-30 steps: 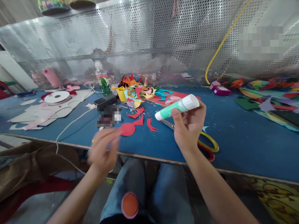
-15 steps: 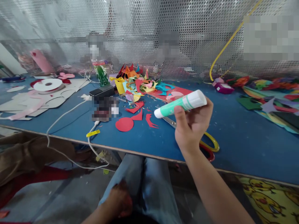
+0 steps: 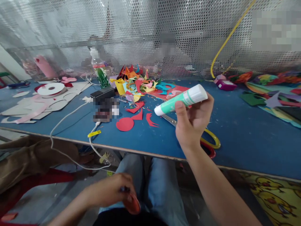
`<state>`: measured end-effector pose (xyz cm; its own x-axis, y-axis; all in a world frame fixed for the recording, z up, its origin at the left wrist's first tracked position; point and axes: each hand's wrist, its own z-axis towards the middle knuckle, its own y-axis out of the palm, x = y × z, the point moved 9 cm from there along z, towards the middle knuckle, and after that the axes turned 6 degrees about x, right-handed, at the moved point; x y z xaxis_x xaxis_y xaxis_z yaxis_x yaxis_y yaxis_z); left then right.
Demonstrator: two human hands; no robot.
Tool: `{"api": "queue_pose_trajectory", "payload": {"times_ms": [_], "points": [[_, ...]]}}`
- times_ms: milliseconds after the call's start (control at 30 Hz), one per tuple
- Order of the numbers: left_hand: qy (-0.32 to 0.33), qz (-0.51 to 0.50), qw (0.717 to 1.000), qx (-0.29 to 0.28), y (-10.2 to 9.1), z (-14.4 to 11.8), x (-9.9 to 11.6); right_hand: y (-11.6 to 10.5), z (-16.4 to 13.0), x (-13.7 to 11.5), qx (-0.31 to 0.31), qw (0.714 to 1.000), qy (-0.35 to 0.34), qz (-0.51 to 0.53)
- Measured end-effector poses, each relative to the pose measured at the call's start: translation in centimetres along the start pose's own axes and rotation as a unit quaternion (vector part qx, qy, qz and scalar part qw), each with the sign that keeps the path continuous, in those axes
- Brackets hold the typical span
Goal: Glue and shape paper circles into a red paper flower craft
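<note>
My right hand (image 3: 194,125) is wrapped round a green and white glue stick (image 3: 181,101), held tilted above the table with its thick white end up to the right. Below it on the table lie scissors (image 3: 211,138) with yellow and red handles, partly covered by the hand. Over my lap, my left hand (image 3: 115,188) is closed on a rounded orange-red piece (image 3: 132,204), which looks like paper. A small dark thing (image 3: 124,189) shows at its fingers, too blurred to name. A red paper circle (image 3: 124,124) lies flat near the table's front edge, beside red scraps (image 3: 150,120).
Coloured paper scraps (image 3: 131,81) are heaped at the back, by a bottle (image 3: 100,73). Grey card sheets and a ribbon spool (image 3: 50,89) lie on the left. A white cable (image 3: 70,116) droops over the front edge. More coloured paper (image 3: 277,100) lies on the right.
My left hand has come up from my lap and the orange-red piece in it now shows clearly. The right hand with the glue stick has hardly moved. The view has shifted slightly.
</note>
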<state>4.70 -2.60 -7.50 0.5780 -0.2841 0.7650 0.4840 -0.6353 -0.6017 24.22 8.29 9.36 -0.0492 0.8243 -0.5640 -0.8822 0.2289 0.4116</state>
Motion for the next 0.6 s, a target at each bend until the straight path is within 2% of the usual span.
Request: {"api": "queue_pose_trajectory", "payload": {"times_ms": [67,167,233,300,333,367,433,533,600], "points": [[0.010,-0.037,0.999,-0.028,-3.9,0.3,3.8,0.0,0.0,-0.2,0.000,1.000,-0.012,-0.001],[0.006,-0.097,0.994,0.053,-11.0,2.7,6.5,-0.3,0.2,-0.4,0.016,0.999,-0.032,-0.023],[0.044,-0.048,0.995,0.081,-13.9,5.1,7.3,-0.5,0.3,-0.2,0.023,0.999,-0.037,-0.031],[0.072,0.078,0.989,0.106,-15.2,7.5,7.4,-0.6,0.4,-0.1,0.027,0.998,-0.042,-0.033],[0.086,0.159,0.971,0.160,-16.0,8.2,7.5,-0.7,0.4,-0.1,0.031,0.998,-0.046,-0.034],[0.101,0.217,0.948,0.210,-16.4,8.5,7.9,-0.8,0.5,-0.1,0.034,0.998,-0.048,-0.036],[0.094,0.246,0.930,0.257,-16.0,8.4,8.1,-0.9,0.5,0.0,0.035,0.998,-0.048,-0.038],[0.063,0.275,0.923,0.260,-13.8,6.9,8.6,-0.7,0.5,0.1,0.023,0.998,-0.038,-0.038],[0.072,0.327,0.916,0.222,-11.6,5.8,9.2,-0.7,0.4,0.0,0.020,0.999,-0.039,-0.032]]}}
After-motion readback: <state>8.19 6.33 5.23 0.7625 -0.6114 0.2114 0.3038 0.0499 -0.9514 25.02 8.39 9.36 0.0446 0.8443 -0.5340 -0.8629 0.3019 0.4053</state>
